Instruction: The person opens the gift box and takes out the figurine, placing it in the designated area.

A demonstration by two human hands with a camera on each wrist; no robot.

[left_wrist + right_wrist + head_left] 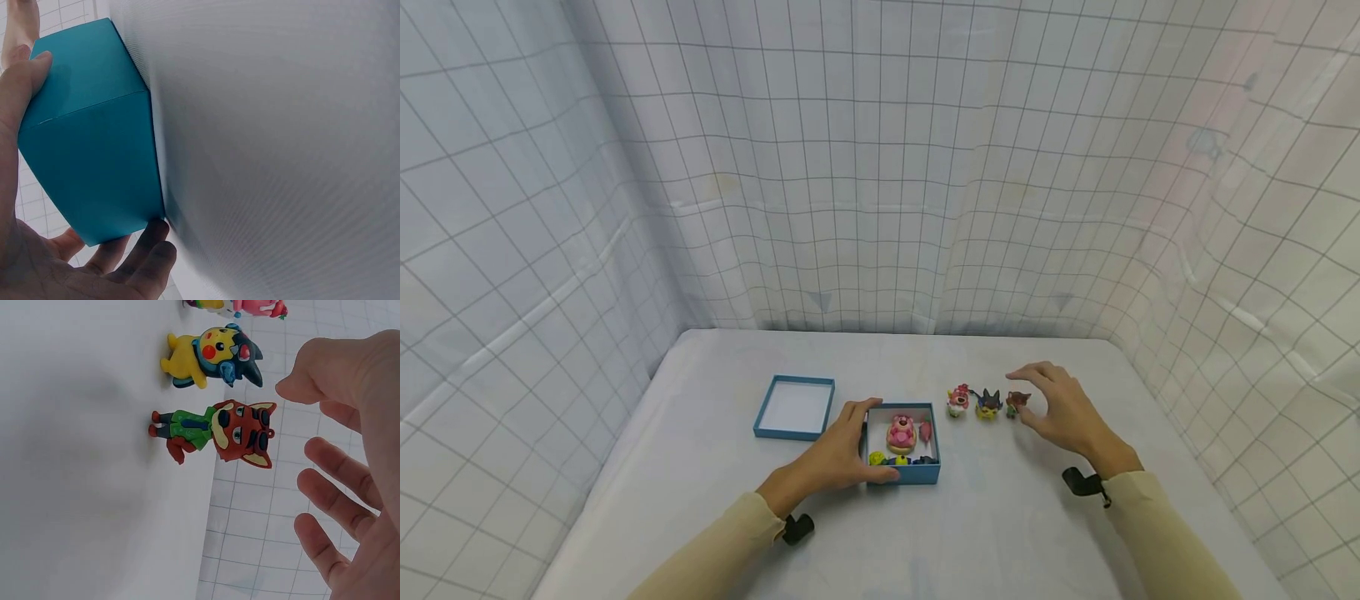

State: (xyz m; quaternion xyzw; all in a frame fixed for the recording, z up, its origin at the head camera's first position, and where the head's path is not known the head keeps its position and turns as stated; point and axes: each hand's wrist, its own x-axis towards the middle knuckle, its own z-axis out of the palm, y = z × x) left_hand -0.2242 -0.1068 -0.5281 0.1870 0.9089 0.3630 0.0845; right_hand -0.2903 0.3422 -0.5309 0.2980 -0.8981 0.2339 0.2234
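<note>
My left hand [837, 454] holds a blue box [917, 475] across its left end, thumb at the near wall and fingers at the far side. In the left wrist view the box's teal outer walls [94, 169] show between thumb and fingers. Inside lie a pink bear figurine [901, 435], a smaller pink piece [925, 431] and several yellow and dark figures, partly hidden by the near wall. My right hand [1063, 412] hovers with parted fingers beside a standing fox figurine [194, 428] in a green shirt, apart from it in the right wrist view.
Left of the fox stand a yellow figurine with a dark hood [988, 405] and a pink-and-white figurine [958, 401]. A shallow blue box lid [793, 435], white inside, lies behind my left hand. White cloth covers the table [1000, 517]; grid-patterned curtains [895, 208] surround it.
</note>
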